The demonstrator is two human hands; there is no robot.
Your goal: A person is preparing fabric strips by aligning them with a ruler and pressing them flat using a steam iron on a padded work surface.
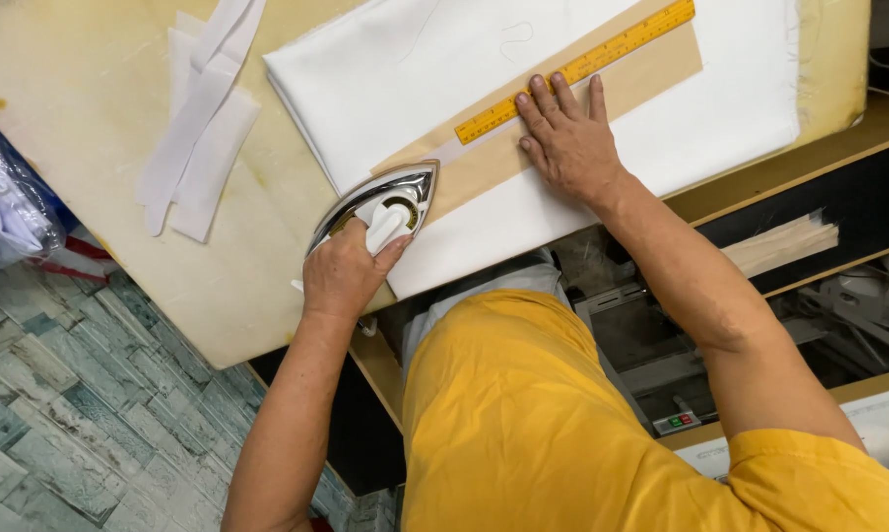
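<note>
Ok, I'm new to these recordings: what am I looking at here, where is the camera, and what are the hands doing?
There is one picture, taken by a camera worn on the person's head, looking down over a yellow shirt at their own two bare hands. The left hand grips the white handle of a shiny metal iron, which rests on a tan paper strip. The right hand lies flat, fingers spread, pressing that strip and touching a yellow ruler. Both lie on folded white fabric on a cream padded board. Loose white strips lie to the left.
</note>
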